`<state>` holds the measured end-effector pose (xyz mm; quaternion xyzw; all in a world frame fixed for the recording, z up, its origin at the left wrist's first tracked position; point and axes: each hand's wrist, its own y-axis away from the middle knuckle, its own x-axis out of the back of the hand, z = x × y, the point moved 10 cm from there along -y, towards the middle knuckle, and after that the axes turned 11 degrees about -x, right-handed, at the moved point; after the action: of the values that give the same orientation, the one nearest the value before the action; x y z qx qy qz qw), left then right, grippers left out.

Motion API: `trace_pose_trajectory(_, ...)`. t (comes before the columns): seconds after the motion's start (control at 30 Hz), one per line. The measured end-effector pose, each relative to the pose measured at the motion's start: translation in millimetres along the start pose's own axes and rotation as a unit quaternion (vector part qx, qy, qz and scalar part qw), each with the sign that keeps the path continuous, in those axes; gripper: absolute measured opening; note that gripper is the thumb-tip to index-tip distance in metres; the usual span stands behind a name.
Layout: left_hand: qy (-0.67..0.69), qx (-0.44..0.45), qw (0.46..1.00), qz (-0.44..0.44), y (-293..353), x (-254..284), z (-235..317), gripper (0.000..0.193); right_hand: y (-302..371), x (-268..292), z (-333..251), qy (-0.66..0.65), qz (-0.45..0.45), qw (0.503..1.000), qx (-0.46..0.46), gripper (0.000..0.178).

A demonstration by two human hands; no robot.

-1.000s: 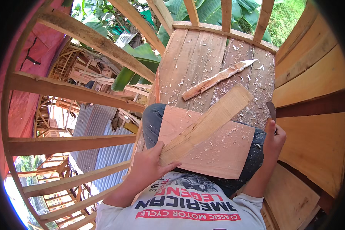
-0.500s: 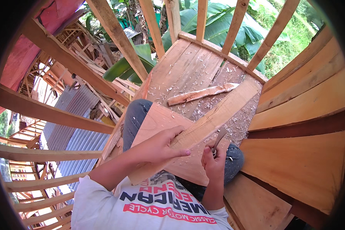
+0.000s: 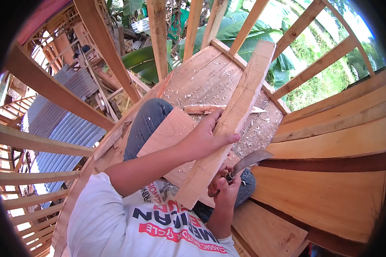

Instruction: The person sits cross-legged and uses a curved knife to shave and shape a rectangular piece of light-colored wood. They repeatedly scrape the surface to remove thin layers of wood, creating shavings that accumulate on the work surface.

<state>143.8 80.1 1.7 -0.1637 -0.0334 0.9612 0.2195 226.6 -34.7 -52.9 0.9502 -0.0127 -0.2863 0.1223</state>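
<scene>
My left hand [image 3: 210,136] grips a long, pale wooden plank [image 3: 243,92] around its middle, thumb across the upper face and fingers around the left edge. The plank is raised at a slant, its far end up by the platform's edge and its near end close to my shirt. Low beside the plank's right edge, my right hand [image 3: 224,188] is closed on the dark handle of a curved knife [image 3: 251,159]. The blade points right, apart from the wood. Under the plank a flat board [image 3: 169,133] lies across my lap.
I sit on a plank platform [image 3: 197,79] strewn with shavings. A rough wood strip [image 3: 197,109] lies beyond my knees, partly behind the plank. Wooden posts [image 3: 158,38] rise along the far and left sides. Wide boards [image 3: 321,184] line the right. Corrugated sheets [image 3: 68,132] lie lower left.
The plank has been lifted and tilted to a steeper angle by my left hand. My right hand has turned the knife, so its blade now points out to the right. The view has shifted.
</scene>
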Motion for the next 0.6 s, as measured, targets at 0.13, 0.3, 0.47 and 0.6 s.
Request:
trace_pose_trajectory(0.13,0.057,-0.02,0.995,0.076,-1,13,4,0.057,4,3,14,0.037,0.045,0.998,-0.039,0.06)
trace_pose_trajectory(0.3,0.142,-0.094,0.979,0.109,-5,27,4,0.041,-4,-3,22,0.042,0.044,0.997,-0.057,0.072)
trace_pose_trajectory(0.47,0.212,-0.15,0.963,0.07,-8,29,6,0.039,-9,-14,32,0.041,-0.044,0.992,-0.109,0.074)
trace_pose_trajectory(0.6,0.215,-0.178,0.96,0.026,-8,27,3,0.043,-8,-1,31,0.07,0.011,0.992,-0.101,0.07)
